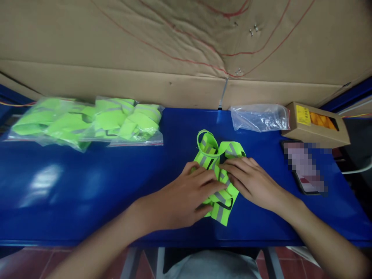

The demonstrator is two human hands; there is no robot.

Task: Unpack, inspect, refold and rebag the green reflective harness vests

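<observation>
A neon-green strap bundle (pixel 220 213) with grey reflective stripes and black buckles lies folded on the blue table (pixel 110 217). My left hand (pixel 186 195) rests over its left side, fingers spread across the folds. On its right side lies my right hand (pixel 251 180), fingers extended and touching the upper right folds. A loop of the green band sticks up beyond my hands. Parts of the straps under my fingers are hidden.
Clear bags of green straps (pixel 113 120) lie at the back left. An empty clear bag (pixel 258 118), a cardboard box (pixel 319 133) with orange contents and a phone (pixel 303 166) are on the right. Brown cardboard (pixel 116 87) stands behind.
</observation>
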